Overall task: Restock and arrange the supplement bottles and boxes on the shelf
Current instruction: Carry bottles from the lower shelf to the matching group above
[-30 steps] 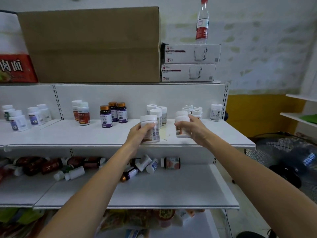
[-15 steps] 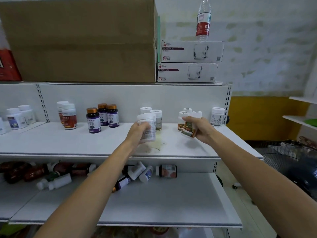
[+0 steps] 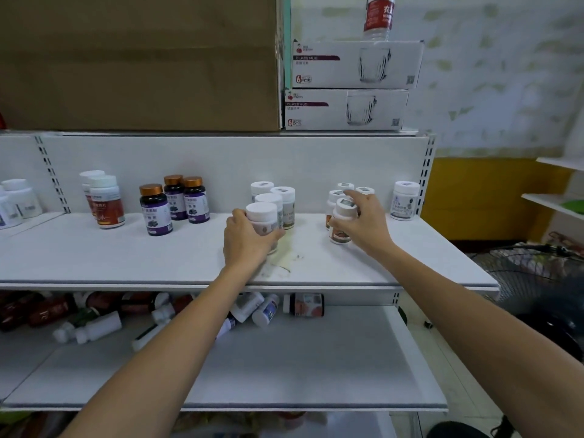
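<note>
On the upper white shelf my left hand grips a white-capped bottle standing in front of three similar white bottles. My right hand holds a small white bottle with an orange label, upright on the shelf in front of a cluster of the same small bottles. Further left stand three dark bottles with gold caps and white bottles with red labels. A lone white bottle stands at the right end.
The lower shelf carries several bottles lying on their sides along its back. On top sit a large cardboard box, two glass mug boxes and a water bottle. A fan stands at right.
Both hands moved forward and down, setting their bottles upright on the upper shelf in front of the matching groups. The right bottle went from tilted to upright. The camera moved closer.
</note>
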Action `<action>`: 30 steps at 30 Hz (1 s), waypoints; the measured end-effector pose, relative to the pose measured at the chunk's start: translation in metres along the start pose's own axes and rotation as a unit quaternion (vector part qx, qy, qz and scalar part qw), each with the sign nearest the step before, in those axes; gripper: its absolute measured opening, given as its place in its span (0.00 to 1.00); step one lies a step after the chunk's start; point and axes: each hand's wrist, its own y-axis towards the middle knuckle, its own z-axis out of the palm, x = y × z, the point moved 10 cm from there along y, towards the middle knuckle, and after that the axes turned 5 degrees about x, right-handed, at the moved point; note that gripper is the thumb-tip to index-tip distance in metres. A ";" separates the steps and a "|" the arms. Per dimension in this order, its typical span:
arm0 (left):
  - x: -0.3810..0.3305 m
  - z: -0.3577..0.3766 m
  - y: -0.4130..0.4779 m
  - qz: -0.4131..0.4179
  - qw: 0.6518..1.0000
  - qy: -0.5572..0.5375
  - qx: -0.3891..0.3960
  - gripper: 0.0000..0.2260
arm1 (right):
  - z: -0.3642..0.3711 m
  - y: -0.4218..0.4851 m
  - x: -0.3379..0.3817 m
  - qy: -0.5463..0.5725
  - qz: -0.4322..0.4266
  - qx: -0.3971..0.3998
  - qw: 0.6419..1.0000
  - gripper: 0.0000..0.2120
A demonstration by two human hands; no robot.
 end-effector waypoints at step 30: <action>0.025 -0.019 -0.174 0.142 0.978 -0.028 0.148 0.09 | 0.019 -0.189 0.039 -0.157 0.089 0.019 0.983 0.07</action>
